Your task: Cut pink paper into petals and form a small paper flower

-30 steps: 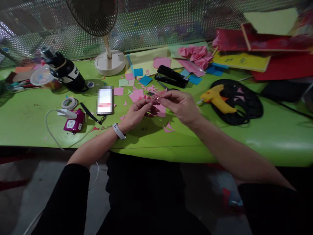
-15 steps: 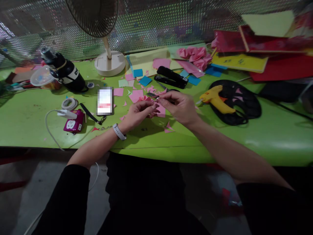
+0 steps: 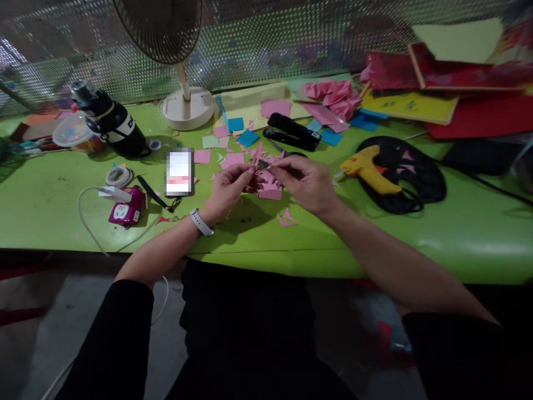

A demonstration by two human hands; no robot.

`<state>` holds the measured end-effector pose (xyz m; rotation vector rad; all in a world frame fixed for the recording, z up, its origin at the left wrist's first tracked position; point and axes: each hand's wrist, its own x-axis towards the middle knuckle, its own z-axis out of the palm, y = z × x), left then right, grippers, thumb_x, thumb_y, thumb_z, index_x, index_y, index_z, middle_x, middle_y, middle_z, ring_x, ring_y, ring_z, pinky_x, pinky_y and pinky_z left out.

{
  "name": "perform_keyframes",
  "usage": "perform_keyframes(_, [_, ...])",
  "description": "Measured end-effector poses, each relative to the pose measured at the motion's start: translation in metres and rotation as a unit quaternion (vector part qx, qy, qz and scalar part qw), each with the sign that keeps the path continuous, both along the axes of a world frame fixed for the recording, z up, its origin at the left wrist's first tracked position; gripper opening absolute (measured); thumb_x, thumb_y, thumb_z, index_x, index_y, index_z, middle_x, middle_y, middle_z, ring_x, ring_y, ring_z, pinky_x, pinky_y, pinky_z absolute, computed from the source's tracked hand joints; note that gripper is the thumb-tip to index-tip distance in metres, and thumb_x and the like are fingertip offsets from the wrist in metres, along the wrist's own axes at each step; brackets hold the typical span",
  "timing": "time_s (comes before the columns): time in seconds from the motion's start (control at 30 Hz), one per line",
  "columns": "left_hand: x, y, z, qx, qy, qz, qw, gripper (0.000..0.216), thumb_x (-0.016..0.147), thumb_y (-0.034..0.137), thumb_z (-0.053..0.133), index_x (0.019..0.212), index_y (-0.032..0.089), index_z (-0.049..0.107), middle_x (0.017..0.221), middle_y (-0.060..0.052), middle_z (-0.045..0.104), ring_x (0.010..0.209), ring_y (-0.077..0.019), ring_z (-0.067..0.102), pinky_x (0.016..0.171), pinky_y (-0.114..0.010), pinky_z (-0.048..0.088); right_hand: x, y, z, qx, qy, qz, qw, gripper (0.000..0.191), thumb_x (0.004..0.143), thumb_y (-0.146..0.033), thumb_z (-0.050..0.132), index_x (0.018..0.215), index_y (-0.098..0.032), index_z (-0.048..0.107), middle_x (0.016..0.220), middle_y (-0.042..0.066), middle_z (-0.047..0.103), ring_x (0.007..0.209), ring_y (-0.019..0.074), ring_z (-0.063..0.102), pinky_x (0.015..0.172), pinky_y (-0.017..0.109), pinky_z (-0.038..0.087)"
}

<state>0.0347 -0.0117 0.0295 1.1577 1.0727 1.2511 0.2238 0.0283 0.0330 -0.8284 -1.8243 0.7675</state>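
Both hands meet above a scatter of pink paper pieces (image 3: 270, 191). Between their fingertips is a small dark, shiny piece (image 3: 263, 163), too small to identify. My left hand (image 3: 231, 189), with a pale band on the wrist, is pinched closed at the piece's left end. From the other side my right hand (image 3: 306, 180) pinches its right end with thumb and forefinger. Pink scraps lie behind and below the fingers. Just beyond my right hand are dark-handled scissors (image 3: 291, 154), partly hidden, and a black stapler (image 3: 291, 132).
On the right, a yellow glue gun (image 3: 370, 169) rests on a black pouch-like item (image 3: 425, 180). To the left are a phone (image 3: 180, 173), a tape roll (image 3: 119, 176), a purple adapter (image 3: 129, 206) and a black bottle (image 3: 112, 123). A fan (image 3: 187, 108) stands behind.
My left hand has risen slightly and its fingers have closed to a pinch by the dark piece. My right hand stays nearly in place, and the dark piece now sits between both sets of fingertips.
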Motion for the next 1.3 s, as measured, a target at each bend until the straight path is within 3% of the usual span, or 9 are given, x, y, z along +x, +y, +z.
perform_keyframes(0.17, [0.0009, 0.0007, -0.0026, 0.019, 0.001, -0.014, 1.0, 0.014, 0.097, 0.031, 0.067, 0.1, 0.016, 0.068, 0.091, -0.005, 0.077, 0.077, -0.0112, 0.073, 0.072, -0.025, 0.058, -0.0022, 0.0021, 0.0001, 0.008, -0.06, 0.025, 0.998, 0.026, 0.09, -0.052, 0.07, 0.08, -0.028, 0.073, 0.074, 0.001, 0.07, 0.065, 0.0185, 0.06, 0.062, 0.034, 0.049])
perform_keyframes(0.43, [-0.0025, 0.0013, -0.0011, 0.024, 0.019, -0.041, 0.999, 0.019, 0.09, 0.031, 0.074, 0.101, 0.016, 0.07, 0.096, -0.006, 0.078, 0.08, -0.0128, 0.074, 0.071, -0.025, 0.058, 0.0018, 0.0063, -0.0002, 0.034, -0.074, 0.03, 0.996, 0.025, 0.093, -0.049, 0.068, 0.081, -0.029, 0.075, 0.078, 0.002, 0.072, 0.07, 0.0209, 0.062, 0.067, 0.037, 0.049])
perform_keyframes(0.87, [-0.0057, 0.0025, -0.0026, 0.058, 0.043, -0.022, 0.997, 0.043, 0.078, 0.055, 0.082, 0.093, 0.016, 0.076, 0.084, -0.007, 0.077, 0.075, -0.0144, 0.074, 0.052, -0.019, 0.05, 0.0044, 0.0063, 0.0027, 0.019, -0.08, 0.07, 0.994, 0.023, 0.094, -0.047, 0.067, 0.086, -0.027, 0.078, 0.077, 0.002, 0.073, 0.07, 0.019, 0.063, 0.065, 0.035, 0.049])
perform_keyframes(1.3, [-0.0056, 0.0017, -0.006, 0.076, 0.035, -0.029, 0.996, 0.038, 0.081, 0.052, 0.081, 0.095, 0.017, 0.077, 0.086, -0.007, 0.078, 0.073, -0.0131, 0.072, 0.053, -0.02, 0.052, 0.0067, 0.0091, 0.0032, -0.008, -0.053, 0.091, 0.994, 0.022, 0.091, -0.048, 0.072, 0.089, -0.029, 0.08, 0.081, 0.003, 0.073, 0.075, 0.02, 0.066, 0.068, 0.036, 0.054])
